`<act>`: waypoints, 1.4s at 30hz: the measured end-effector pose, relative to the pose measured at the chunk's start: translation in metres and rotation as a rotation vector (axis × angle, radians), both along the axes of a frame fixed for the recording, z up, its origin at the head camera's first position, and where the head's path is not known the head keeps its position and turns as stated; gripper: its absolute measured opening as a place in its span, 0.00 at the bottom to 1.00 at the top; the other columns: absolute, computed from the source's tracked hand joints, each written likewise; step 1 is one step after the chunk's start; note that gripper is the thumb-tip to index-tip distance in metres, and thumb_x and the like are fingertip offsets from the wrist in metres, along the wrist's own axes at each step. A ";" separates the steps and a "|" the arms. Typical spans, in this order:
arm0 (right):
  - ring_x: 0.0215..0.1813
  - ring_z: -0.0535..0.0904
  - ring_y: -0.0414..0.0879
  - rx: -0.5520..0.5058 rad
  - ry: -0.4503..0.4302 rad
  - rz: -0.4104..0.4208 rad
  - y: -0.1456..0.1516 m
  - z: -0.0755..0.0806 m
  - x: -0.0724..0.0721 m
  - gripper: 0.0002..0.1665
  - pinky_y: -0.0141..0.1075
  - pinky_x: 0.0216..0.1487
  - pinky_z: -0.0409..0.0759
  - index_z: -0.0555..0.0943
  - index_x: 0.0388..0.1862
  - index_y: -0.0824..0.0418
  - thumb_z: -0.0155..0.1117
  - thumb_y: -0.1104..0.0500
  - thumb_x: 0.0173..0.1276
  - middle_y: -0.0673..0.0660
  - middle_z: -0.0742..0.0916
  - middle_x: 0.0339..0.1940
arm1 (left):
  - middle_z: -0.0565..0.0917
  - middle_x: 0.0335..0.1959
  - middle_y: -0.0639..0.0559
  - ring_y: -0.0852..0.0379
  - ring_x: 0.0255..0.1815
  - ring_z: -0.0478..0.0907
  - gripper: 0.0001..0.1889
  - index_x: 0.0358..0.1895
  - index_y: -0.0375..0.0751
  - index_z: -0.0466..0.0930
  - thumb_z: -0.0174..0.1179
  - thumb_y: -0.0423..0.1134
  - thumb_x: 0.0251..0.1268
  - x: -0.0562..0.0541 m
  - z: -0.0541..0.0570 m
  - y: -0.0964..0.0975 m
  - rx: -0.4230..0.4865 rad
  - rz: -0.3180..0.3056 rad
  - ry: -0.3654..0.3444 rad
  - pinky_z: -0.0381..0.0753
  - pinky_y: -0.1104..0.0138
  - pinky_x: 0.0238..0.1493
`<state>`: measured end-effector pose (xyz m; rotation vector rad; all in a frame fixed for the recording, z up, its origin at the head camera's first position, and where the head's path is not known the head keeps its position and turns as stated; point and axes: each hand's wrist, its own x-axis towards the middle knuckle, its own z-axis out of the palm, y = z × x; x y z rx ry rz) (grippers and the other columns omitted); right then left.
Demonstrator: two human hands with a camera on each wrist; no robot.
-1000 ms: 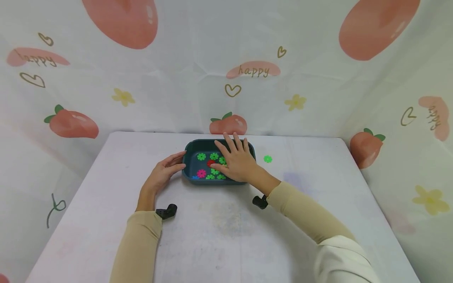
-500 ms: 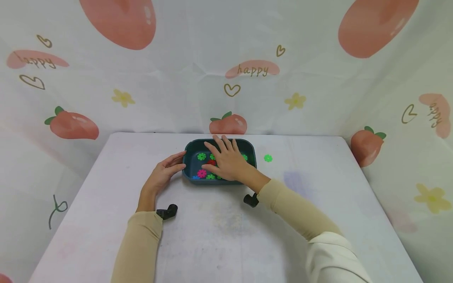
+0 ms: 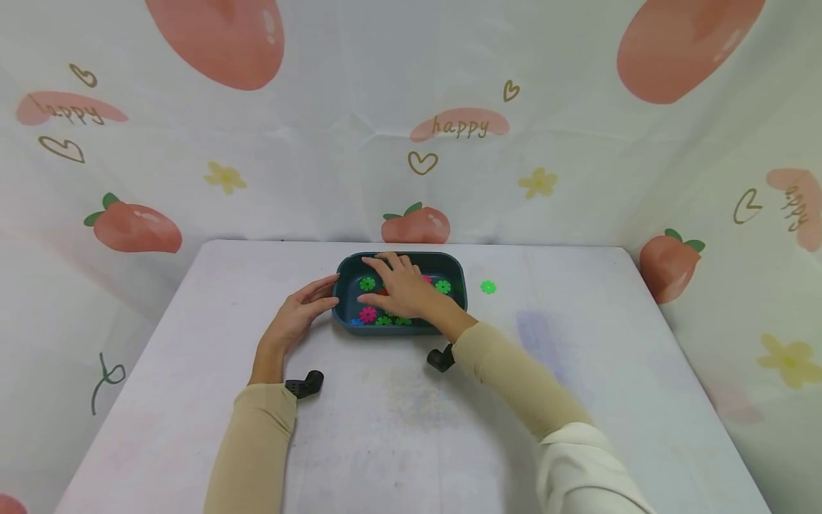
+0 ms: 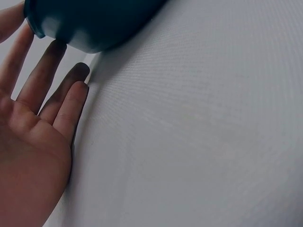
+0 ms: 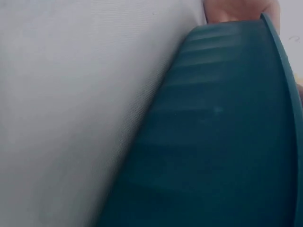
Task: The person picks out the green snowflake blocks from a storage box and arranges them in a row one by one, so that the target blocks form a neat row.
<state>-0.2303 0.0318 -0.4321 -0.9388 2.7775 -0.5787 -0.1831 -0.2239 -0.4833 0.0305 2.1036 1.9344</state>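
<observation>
Left hand [image 4: 35, 137] at the dark teal tub [image 4: 99, 21], seen from my remote seat.
I have the palm facing me on the left, its fingers [image 4: 41, 80] slightly spread and pointing far; some tips touch the tub, while the two rightmost sit just short of it. White table [image 4: 189, 137] spreads across the right.

This looks like a little booth with cloth walls; you can't tell if it is in a home or a lab. Wrinkly white cloth [image 3: 347, 178] hangs behind the bench [image 3: 398, 450], and to its left and right. The cloth has red fruit [image 3: 416, 225], yellow flowers [image 3: 538, 183], hearts and the word "happy" [image 3: 460, 126]. Above the bench, black gadgets [image 3: 305, 385] near the hands [image 3: 292, 321] look a bit like lab gear.
</observation>
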 end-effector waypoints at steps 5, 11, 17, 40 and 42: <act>0.73 0.64 0.57 -0.038 -0.071 0.004 -0.005 -0.006 -0.006 0.48 0.57 0.75 0.67 0.60 0.81 0.45 0.65 0.33 0.69 0.56 0.69 0.77 | 0.64 0.80 0.45 0.49 0.83 0.59 0.32 0.78 0.50 0.65 0.62 0.44 0.74 0.000 0.001 -0.001 -0.002 -0.006 0.012 0.57 0.51 0.82; 0.73 0.66 0.57 -0.059 -0.147 0.014 -0.013 -0.014 -0.010 0.46 0.54 0.75 0.68 0.64 0.80 0.51 0.69 0.39 0.69 0.57 0.72 0.77 | 0.64 0.80 0.44 0.49 0.83 0.59 0.32 0.78 0.50 0.64 0.61 0.44 0.74 0.002 0.001 -0.001 -0.004 -0.008 0.005 0.56 0.50 0.83; 0.76 0.68 0.51 -0.101 -0.192 0.011 -0.019 -0.019 -0.013 0.44 0.49 0.79 0.62 0.66 0.78 0.57 0.69 0.43 0.70 0.58 0.74 0.75 | 0.66 0.79 0.45 0.51 0.81 0.61 0.31 0.78 0.50 0.65 0.62 0.45 0.74 0.002 -0.001 -0.001 -0.008 -0.004 0.007 0.61 0.55 0.81; 0.59 0.77 0.51 -0.070 -0.152 -0.050 -0.034 -0.027 -0.021 0.26 0.45 0.66 0.75 0.80 0.64 0.59 0.71 0.54 0.70 0.58 0.85 0.53 | 0.68 0.79 0.47 0.52 0.81 0.62 0.32 0.78 0.49 0.65 0.62 0.44 0.74 0.002 -0.002 0.000 0.003 -0.006 0.001 0.67 0.73 0.72; 0.57 0.78 0.51 -0.056 -0.147 -0.055 -0.036 -0.027 -0.021 0.24 0.44 0.64 0.77 0.81 0.64 0.59 0.70 0.54 0.70 0.58 0.85 0.53 | 0.67 0.79 0.47 0.52 0.81 0.62 0.32 0.78 0.49 0.65 0.62 0.43 0.74 0.002 -0.001 0.000 0.003 -0.006 0.003 0.68 0.74 0.71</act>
